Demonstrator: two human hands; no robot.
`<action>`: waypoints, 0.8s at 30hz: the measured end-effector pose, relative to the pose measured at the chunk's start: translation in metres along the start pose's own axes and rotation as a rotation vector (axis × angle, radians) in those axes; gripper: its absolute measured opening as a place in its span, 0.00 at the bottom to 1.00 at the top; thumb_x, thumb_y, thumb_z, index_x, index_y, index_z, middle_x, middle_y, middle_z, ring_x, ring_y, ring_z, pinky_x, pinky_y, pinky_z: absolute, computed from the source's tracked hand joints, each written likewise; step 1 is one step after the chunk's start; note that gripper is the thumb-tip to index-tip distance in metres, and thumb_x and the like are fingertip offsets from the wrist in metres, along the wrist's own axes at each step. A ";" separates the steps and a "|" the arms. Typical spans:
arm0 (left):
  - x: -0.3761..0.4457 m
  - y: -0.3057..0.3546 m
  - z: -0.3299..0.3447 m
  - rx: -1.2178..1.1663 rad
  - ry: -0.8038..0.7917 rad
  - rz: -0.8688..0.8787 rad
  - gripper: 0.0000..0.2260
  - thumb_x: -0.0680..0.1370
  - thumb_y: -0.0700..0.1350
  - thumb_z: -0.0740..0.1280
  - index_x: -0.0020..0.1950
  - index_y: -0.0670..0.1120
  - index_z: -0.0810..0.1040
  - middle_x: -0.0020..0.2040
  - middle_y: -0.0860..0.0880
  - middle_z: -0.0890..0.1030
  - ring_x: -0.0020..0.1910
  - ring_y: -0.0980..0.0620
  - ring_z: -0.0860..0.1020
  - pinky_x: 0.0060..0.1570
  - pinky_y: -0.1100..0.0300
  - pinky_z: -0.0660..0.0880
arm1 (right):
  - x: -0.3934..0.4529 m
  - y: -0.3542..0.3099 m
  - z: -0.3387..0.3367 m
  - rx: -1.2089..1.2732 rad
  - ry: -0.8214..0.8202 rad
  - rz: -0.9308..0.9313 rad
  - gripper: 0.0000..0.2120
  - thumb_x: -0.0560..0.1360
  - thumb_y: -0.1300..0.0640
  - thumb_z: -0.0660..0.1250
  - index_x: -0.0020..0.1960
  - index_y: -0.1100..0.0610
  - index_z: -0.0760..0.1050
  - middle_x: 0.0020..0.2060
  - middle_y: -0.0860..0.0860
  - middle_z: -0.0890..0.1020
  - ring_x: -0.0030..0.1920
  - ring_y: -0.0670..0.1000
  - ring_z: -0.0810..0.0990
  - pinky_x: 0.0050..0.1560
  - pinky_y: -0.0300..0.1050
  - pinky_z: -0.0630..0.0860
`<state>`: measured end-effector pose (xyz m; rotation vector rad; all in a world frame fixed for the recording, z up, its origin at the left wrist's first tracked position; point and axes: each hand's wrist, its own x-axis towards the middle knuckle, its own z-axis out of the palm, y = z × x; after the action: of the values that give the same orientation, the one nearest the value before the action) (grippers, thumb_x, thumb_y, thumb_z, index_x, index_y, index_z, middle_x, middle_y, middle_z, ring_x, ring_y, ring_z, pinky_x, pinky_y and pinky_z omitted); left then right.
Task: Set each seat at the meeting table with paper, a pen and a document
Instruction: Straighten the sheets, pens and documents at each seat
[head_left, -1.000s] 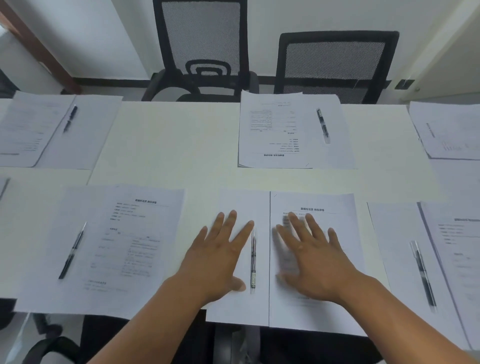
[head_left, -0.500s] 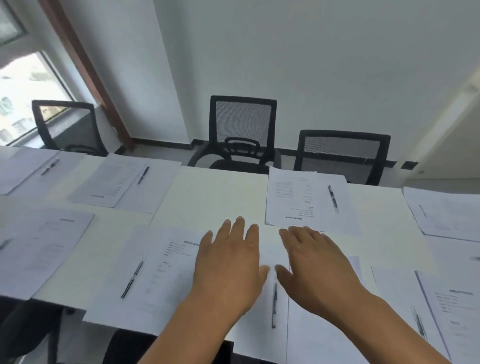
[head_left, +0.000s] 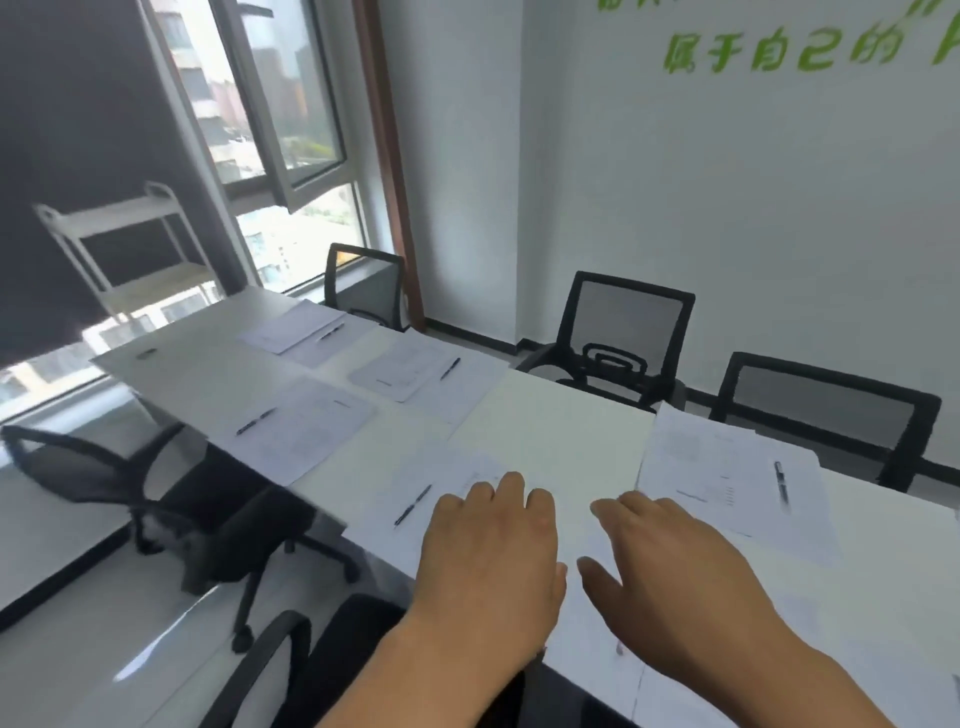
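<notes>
1. Both hands — left hand (head_left: 488, 561) and right hand (head_left: 670, 577) — hover flat and empty over the near sheets (head_left: 592, 613); a careless sweep could skew them.
2. On the desk (head_left: 550, 415), a pen (head_left: 413, 505) lies just left; far document (head_left: 722, 483) carries another pen (head_left: 782, 483); mesh chairs (head_left: 618, 338) crowd the far side.

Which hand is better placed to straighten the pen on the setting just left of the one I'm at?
Probably the left hand. It hovers right beside that pen, open and holding nothing. The right hand is farther off, on the other side of the left, and would have to cross over it.
</notes>
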<state>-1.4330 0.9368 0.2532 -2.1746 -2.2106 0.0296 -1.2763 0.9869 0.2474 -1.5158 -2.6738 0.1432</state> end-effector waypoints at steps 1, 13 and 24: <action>-0.015 -0.002 -0.002 0.011 -0.010 -0.031 0.19 0.87 0.59 0.60 0.70 0.47 0.71 0.62 0.47 0.74 0.57 0.44 0.75 0.51 0.48 0.65 | -0.008 -0.006 -0.001 0.005 -0.001 -0.021 0.18 0.83 0.38 0.57 0.66 0.45 0.73 0.55 0.43 0.79 0.56 0.48 0.77 0.54 0.45 0.77; -0.191 -0.056 -0.065 0.102 0.095 -0.302 0.21 0.85 0.61 0.62 0.72 0.51 0.72 0.64 0.50 0.76 0.59 0.46 0.77 0.56 0.49 0.74 | -0.093 -0.127 -0.048 0.054 0.077 -0.280 0.19 0.83 0.39 0.58 0.69 0.46 0.73 0.61 0.44 0.78 0.62 0.49 0.77 0.55 0.46 0.77; -0.287 -0.174 -0.091 0.090 0.186 -0.407 0.20 0.85 0.62 0.62 0.72 0.52 0.72 0.63 0.51 0.76 0.59 0.48 0.78 0.61 0.49 0.76 | -0.102 -0.284 -0.065 0.044 0.134 -0.395 0.17 0.83 0.37 0.58 0.65 0.46 0.73 0.55 0.43 0.77 0.57 0.48 0.76 0.51 0.45 0.77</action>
<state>-1.5982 0.6458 0.3473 -1.5769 -2.4366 -0.0805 -1.4593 0.7578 0.3425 -0.9227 -2.7722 0.0744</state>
